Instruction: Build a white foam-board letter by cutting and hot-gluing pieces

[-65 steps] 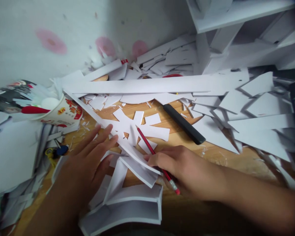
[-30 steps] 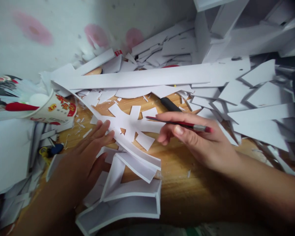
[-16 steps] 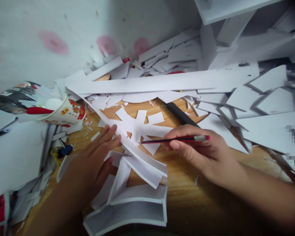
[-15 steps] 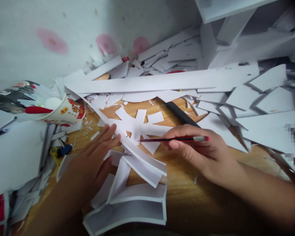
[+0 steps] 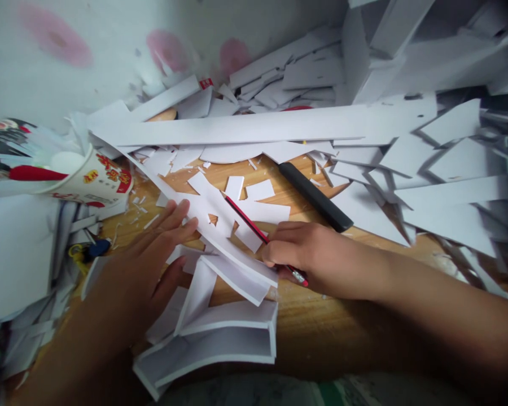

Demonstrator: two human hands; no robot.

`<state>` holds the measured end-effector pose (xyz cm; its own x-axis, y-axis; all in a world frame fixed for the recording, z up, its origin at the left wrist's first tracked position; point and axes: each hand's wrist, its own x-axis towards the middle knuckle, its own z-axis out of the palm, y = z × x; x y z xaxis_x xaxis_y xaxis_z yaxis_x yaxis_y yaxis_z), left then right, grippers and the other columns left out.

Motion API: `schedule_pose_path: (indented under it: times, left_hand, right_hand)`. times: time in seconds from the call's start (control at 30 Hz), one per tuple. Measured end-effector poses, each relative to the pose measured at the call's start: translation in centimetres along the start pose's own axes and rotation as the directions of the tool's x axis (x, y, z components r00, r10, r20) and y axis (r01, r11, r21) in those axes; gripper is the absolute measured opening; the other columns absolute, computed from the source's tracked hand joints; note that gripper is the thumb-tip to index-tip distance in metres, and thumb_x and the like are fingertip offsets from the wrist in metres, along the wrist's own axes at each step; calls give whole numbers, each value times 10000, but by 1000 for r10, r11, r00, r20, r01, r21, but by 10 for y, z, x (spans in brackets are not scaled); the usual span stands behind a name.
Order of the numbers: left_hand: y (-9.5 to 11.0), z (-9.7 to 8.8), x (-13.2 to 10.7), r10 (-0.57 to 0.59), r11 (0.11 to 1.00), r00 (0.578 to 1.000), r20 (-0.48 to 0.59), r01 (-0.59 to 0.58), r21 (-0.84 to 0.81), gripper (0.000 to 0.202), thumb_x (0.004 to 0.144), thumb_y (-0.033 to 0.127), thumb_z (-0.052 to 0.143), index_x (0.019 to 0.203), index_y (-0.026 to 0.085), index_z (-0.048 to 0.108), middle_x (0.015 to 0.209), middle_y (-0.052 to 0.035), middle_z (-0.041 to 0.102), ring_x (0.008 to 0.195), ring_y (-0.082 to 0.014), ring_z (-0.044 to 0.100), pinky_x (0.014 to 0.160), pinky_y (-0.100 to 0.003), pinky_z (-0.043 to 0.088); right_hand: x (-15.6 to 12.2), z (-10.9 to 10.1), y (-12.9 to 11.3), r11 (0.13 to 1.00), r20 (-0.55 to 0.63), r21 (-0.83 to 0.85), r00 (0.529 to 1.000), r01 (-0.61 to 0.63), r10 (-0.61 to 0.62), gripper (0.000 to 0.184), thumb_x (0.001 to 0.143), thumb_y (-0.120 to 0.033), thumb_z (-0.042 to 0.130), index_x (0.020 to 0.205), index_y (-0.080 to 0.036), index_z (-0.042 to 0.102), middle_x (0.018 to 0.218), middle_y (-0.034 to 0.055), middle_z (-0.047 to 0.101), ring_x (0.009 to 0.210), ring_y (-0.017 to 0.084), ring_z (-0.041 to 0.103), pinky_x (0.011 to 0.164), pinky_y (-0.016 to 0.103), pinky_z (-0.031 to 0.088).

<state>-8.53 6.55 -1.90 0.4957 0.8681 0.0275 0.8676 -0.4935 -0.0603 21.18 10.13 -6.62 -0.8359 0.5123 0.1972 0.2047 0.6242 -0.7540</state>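
My left hand [image 5: 148,262] lies flat with its fingers spread, pressing on a long curved strip of white foam board [image 5: 220,248] on the wooden table [image 5: 317,321]. My right hand [image 5: 309,256] is closed on a red and black pencil [image 5: 248,221]. The pencil's tip points up and left onto a white cut-out with several arms [image 5: 232,208]. Its eraser end sticks out below my fingers. A folded white foam board piece [image 5: 220,344] sits just below both hands.
A black utility knife [image 5: 315,196] lies right of the cut-out. A long white strip [image 5: 237,129] and many triangular offcuts [image 5: 444,169] crowd the back and right. A paper cup [image 5: 88,180] on its side and stacked sheets [image 5: 17,254] are at the left.
My right hand lifted the pencil off the sheet, turned it level, then brought it back down with the tip on the cut-out. My left hand stayed pressed on the strip.
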Motion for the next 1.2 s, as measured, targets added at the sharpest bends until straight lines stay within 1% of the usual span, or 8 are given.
schedule_pose_path:
  times: [0.17, 0.4, 0.67, 0.83, 0.9, 0.97, 1.1, 1.2]
  left_hand:
    - [1, 0, 5, 97, 995, 994, -43, -96, 30, 433, 973, 305, 337, 1354, 153, 476, 1541, -93, 397, 1448, -197, 319, 1167, -365, 345]
    - [1, -2, 5, 89, 994, 995, -51, -86, 62, 440, 968, 324, 355, 1356, 154, 476, 1516, -125, 428, 1416, -241, 378, 1097, -424, 443]
    - [2, -4, 6, 102, 992, 994, -47, -98, 79, 411, 966, 319, 351, 1323, 163, 484, 1491, -152, 456, 1403, -239, 398, 1047, -430, 495]
    - [1, -3, 5, 93, 992, 995, -45, -88, 89, 411, 957, 304, 356, 1324, 175, 488, 1473, -158, 478, 1392, -257, 417, 1019, -462, 514]
    - [0, -3, 5, 101, 990, 993, -53, -96, 100, 413, 953, 291, 355, 1322, 164, 489, 1468, -167, 480, 1391, -263, 417, 1016, -470, 516]
    - [1, -4, 4, 111, 989, 992, -60, -105, 104, 412, 952, 279, 357, 1321, 156, 491, 1458, -170, 492, 1384, -258, 428, 1014, -463, 518]
    - [1, -4, 5, 125, 986, 990, -61, -117, 116, 426, 948, 270, 368, 1344, 150, 470, 1466, -166, 481, 1385, -252, 425, 1020, -459, 513]
    - [1, -4, 6, 124, 985, 991, -59, -116, 124, 452, 940, 259, 371, 1374, 152, 440, 1483, -159, 460, 1388, -247, 418, 1024, -457, 512]
  right_hand:
    - [1, -1, -3, 1000, 34, -18, 999, -2, 3, 146, 889, -52, 508, 854, -159, 600, 780, 32, 590, 750, 151, 519, 722, 259, 390]
    - [2, -1, -3, 993, 68, -115, 998, 4, 4, 142, 898, -86, 502, 900, -159, 624, 815, 58, 629, 778, 172, 548, 745, 273, 406]
    - [3, -1, -6, 971, 61, -234, 998, 42, -28, 226, 938, -90, 427, 822, -177, 601, 805, 61, 632, 745, 176, 542, 708, 286, 403]
    - [2, -1, -6, 987, 56, -161, 998, 28, -20, 180, 909, -77, 482, 819, -178, 600, 793, 51, 631, 743, 168, 547, 697, 282, 417]
    - [1, -2, -6, 999, -1, -46, 1000, 27, -27, 138, 869, -68, 532, 849, -173, 620, 805, 50, 647, 752, 163, 569, 704, 274, 441]
    - [-2, -4, -7, 994, -135, 101, 990, 50, -36, 160, 865, -68, 545, 950, -159, 646, 876, 70, 689, 814, 166, 616, 748, 275, 481]
    - [-6, -12, -13, 956, -438, 292, 892, 24, 111, 282, 948, -157, 529, 1210, -181, 631, 1027, 73, 734, 903, 157, 679, 811, 278, 528]
    - [-7, -16, -18, 942, -500, 333, 840, -38, 211, 216, 945, -214, 562, 1117, -229, 692, 997, 41, 748, 849, 160, 689, 743, 264, 543]
